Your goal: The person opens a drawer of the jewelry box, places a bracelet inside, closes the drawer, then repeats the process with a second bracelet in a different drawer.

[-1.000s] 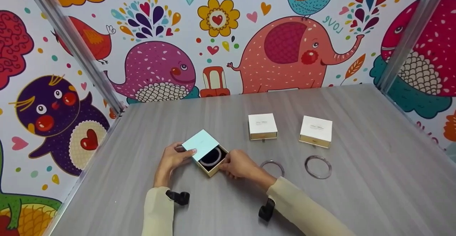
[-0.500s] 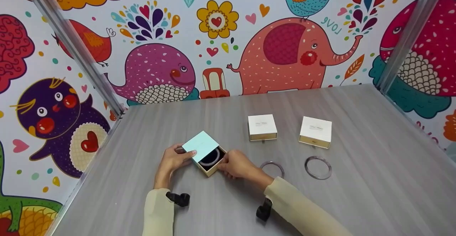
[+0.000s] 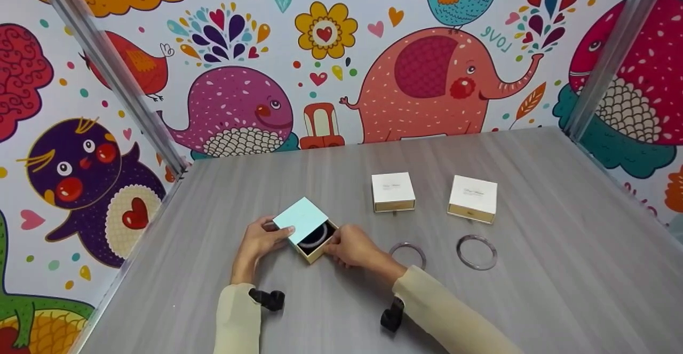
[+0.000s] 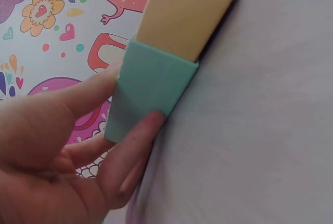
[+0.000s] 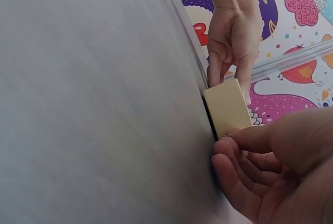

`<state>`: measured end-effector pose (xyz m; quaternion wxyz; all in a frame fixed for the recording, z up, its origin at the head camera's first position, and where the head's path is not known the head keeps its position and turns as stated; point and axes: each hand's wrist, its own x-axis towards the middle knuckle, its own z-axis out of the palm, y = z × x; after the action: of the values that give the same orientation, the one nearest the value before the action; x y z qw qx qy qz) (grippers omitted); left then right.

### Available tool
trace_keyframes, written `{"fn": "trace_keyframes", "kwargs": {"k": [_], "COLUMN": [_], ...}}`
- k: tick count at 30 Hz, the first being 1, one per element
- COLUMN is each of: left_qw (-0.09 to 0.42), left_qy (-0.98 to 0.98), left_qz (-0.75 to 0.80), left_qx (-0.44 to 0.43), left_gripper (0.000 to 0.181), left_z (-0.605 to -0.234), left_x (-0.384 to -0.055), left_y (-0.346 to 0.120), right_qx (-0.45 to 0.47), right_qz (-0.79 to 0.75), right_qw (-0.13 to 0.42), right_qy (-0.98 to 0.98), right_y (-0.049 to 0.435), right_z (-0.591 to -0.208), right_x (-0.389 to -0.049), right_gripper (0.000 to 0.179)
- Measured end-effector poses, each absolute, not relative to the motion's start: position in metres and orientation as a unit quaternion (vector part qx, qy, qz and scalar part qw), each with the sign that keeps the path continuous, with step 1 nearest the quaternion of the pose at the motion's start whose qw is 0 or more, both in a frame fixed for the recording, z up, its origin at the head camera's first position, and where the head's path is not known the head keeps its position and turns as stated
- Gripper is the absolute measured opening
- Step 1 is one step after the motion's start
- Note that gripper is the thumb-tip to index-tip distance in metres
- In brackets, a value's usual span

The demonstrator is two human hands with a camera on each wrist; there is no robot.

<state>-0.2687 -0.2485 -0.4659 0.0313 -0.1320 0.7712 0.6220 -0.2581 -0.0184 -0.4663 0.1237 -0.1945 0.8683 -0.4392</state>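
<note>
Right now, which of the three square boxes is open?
The pale turquoise square box; its tan drawer sits partly out; both square white-topped boxes look shut.

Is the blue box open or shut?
Partly open. Its tan drawer sticks out of the blue cover, so you can see part of the ring inside.

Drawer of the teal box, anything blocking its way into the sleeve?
Nothing visible: the bangle lies inside the drawer, partly under the sleeve; the left hand grips the sleeve and the right hand the drawer's outer end.
</note>
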Motion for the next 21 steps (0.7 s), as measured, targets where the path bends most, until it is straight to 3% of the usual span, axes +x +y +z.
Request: {"fn": "trace_keyframes", "kwargs": {"k": [21], "left_qw": [0.026], "left_qy": [0.778], "left_qz": [0.612], "left_qx": [-0.137], "left_gripper": [0.06], "left_z": [-0.4651], "left_x": [-0.2688], "left_y": [-0.2483], "right_qx": [-0.186], "right_qz": [-0.464], "right_qw": [0.118], "right_qy": [0.858], "right_y": [-0.0263], "right_z": [-0.4726], "right_x": [-0.2645], "right_gripper": [0.023]}}
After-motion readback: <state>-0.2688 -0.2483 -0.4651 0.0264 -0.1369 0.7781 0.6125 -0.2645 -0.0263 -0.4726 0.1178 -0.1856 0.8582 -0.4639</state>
